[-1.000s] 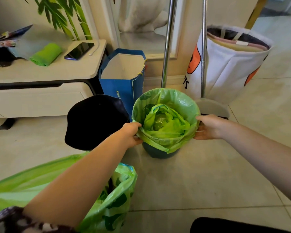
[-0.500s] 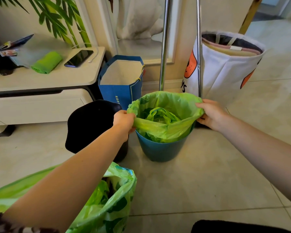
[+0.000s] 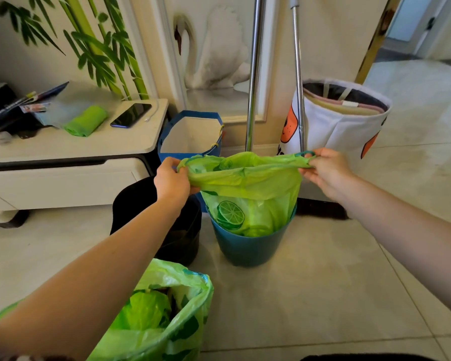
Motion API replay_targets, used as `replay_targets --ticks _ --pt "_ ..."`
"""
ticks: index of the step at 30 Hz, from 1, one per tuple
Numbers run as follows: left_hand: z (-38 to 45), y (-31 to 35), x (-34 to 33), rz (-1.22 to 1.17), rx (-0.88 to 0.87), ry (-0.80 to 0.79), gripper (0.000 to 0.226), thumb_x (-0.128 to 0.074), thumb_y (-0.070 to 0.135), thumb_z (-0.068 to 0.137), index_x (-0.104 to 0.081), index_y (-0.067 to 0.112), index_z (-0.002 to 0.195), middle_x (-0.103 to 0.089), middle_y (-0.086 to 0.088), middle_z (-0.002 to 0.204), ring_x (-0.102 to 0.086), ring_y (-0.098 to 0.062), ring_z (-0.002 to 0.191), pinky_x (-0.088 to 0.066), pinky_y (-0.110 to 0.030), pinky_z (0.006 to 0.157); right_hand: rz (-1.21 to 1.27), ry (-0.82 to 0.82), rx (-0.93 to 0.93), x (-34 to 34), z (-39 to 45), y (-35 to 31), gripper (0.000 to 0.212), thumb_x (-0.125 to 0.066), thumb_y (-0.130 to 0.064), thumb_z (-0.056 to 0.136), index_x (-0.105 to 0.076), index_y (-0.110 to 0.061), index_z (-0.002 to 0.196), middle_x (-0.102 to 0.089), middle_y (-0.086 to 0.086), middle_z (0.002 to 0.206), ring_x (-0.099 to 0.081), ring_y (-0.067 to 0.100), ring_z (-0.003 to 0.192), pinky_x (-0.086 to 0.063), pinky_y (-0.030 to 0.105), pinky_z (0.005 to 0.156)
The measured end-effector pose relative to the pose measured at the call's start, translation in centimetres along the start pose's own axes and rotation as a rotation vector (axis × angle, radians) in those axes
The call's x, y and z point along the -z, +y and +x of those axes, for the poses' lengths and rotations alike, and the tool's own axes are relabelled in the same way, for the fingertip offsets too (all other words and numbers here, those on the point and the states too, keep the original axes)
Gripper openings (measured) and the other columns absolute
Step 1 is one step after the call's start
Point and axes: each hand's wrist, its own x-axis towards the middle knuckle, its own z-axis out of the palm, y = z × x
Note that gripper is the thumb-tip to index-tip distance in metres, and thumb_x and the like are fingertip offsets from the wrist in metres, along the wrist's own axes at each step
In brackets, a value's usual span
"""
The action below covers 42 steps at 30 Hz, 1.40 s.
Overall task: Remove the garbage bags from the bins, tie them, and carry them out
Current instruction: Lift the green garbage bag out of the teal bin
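Green bag (image 3: 245, 178) rim now off teal bin (image 3: 248, 246), lifted approx. halfway out; both hands raised, left hand (image 3: 171, 182) & right hand (image 3: 323, 170) stretching rim taut.

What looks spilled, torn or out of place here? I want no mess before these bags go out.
Nothing looks spilled or torn. The left hand and right hand hold the green bag stretched by its rim, half lifted from the blue bin. Another green bag lies open and untied on the floor.
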Motion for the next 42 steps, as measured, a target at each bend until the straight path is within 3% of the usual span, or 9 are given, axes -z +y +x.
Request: replay_targets --ticks 8,12,17,22,26,30,34,38,42 --pt "-0.2 6.3 2.8 -0.174 -0.107 -0.018 0.008 -0.049 0.012 0.097 -0.051 0.016 0.090 -0.062 -0.015 0.106 -0.067 -0.032 0.091 -0.062 -0.039 0.061 0.072 -0.042 0.202 -1.6 -2.6 -7.1 0.031 -0.044 0.011 0.091 -0.056 -0.011 0.073 -0.058 0.006 0.086 -0.061 0.017 0.079 -0.056 0.019 0.058" --pt "-1.7 9.7 4.8 -0.247 -0.195 -0.005 0.010 -0.047 0.010 0.097 -0.048 0.015 0.089 -0.059 -0.012 0.100 -0.067 -0.028 0.081 -0.060 -0.032 0.054 0.106 -0.060 0.284 -2.3 -5.1 -10.8 0.034 -0.042 0.012 0.091 -0.055 -0.013 0.072 -0.057 0.004 0.084 -0.061 0.023 0.088 -0.057 0.032 0.077" --pt "-4.7 13.6 7.4 -0.311 -0.293 0.011 0.004 -0.047 0.009 0.097 -0.049 0.012 0.095 -0.061 -0.013 0.103 -0.067 -0.028 0.087 -0.061 -0.033 0.056 0.144 -0.107 0.380 -2.6 -9.0 -14.5 0.033 -0.042 0.010 0.092 -0.055 -0.011 0.071 -0.058 0.006 0.078 -0.061 0.016 0.072 -0.056 0.025 0.062" --pt "-8.2 16.3 9.5 -0.358 -0.345 0.007 0.004 -0.048 0.008 0.097 -0.050 0.009 0.100 -0.062 -0.012 0.102 -0.067 -0.023 0.085 -0.062 -0.035 0.059 0.211 -0.134 0.450 -2.3 -12.8 -16.6 0.033 -0.044 0.014 0.087 -0.057 -0.010 0.067 -0.062 0.007 0.067 -0.065 0.016 0.064 -0.058 0.029 0.063" --pt "-10.7 17.5 11.1 -0.377 -0.366 -0.007 0.008 -0.050 0.009 0.096 -0.050 0.013 0.089 -0.063 -0.005 0.094 -0.069 -0.023 0.084 -0.061 -0.035 0.060 0.265 -0.163 0.499 -1.6 -16.1 -18.0 0.033 -0.046 0.016 0.082 -0.058 -0.009 0.064 -0.061 0.004 0.061 -0.062 0.015 0.058 -0.055 0.029 0.061" --pt "-13.4 18.0 12.0 -0.388 -0.381 -0.045 0.011 -0.051 0.009 0.095 -0.051 0.015 0.086 -0.063 -0.003 0.087 -0.069 -0.015 0.070 -0.059 -0.029 0.054 0.302 -0.170 0.516 -0.5 -19.4 -18.9 0.031 -0.045 0.015 0.076 -0.060 -0.008 0.062 -0.058 0.007 0.061 -0.057 0.020 0.059 -0.049 0.032 0.065" --pt "-16.2 17.4 12.2 -0.371 -0.374 -0.091 0.013 -0.051 0.007 0.095 -0.051 0.013 0.083 -0.062 -0.003 0.083 -0.067 -0.013 0.062 -0.056 -0.025 0.050 0.301 -0.187 0.530 1.0 -22.0 -18.3 0.033 -0.041 0.012 0.068 -0.056 -0.010 0.047 -0.054 0.003 0.051 -0.048 0.021 0.052 -0.042 0.035 0.062" --pt "-18.1 14.9 12.1 -0.296 -0.362 -0.132 0.014 -0.053 0.006 0.092 -0.053 0.012 0.079 -0.062 -0.007 0.078 -0.067 -0.014 0.059 -0.057 -0.027 0.049 0.164 -0.174 0.537 2.5 -23.5 -15.9 0.021 -0.040 0.008 0.066 -0.050 -0.005 0.054 -0.055 0.001 0.048 -0.048 0.016 0.046 -0.039 0.019 0.048" --pt "-18.9 10.7 11.9 -0.149 -0.318 -0.195 0.012 -0.055 0.008 0.090 -0.056 0.011 0.079 -0.059 -0.012 0.075 -0.063 -0.022 0.059 -0.054 -0.027 0.043 0.010 -0.213 0.542 4.1 -23.7 -11.8 0.035 -0.042 0.009 0.066 -0.058 -0.012 0.043 -0.055 -0.006 0.042 -0.049 0.012 0.047 -0.040 0.016 0.047"
